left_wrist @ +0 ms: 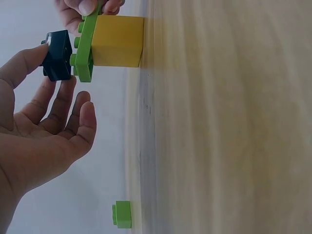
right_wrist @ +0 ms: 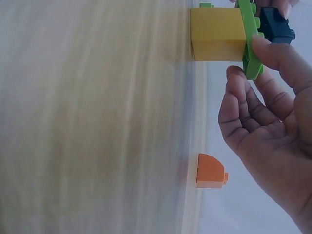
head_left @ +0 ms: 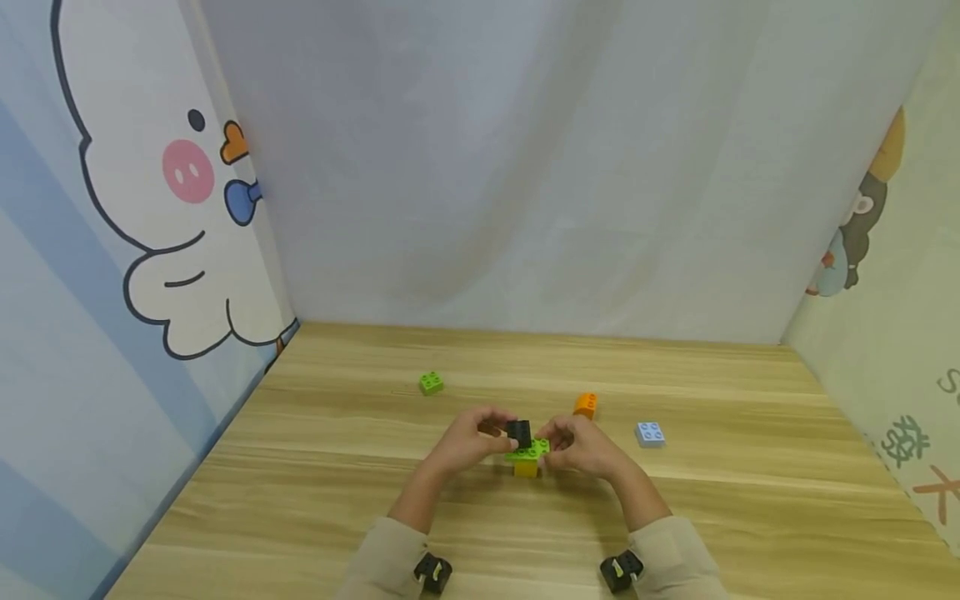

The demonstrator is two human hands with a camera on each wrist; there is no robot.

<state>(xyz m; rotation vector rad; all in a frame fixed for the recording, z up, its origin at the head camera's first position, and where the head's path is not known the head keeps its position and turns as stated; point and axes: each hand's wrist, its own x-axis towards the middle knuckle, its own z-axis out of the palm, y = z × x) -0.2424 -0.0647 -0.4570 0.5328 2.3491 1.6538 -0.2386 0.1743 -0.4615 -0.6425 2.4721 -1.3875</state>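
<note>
Seating the black brick (head_left: 518, 432) on the green plate (head_left: 529, 451).
Your left hand (head_left: 471, 439) pinches it, right hand (head_left: 581, 446) pinches the plate; next, align studs and press.

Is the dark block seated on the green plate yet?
Touching. The left wrist view shows the dark block pressed against the studs of the green plate, held by the left hand.

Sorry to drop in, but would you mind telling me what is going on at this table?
A person is stacking toy bricks on a wooden table. The left hand pinches a black brick at the studs of a green plate, which sits on a yellow brick. The right hand steadies the plate's edge. A small green brick, an orange brick and a pale blue plate lie loose nearby.
</note>
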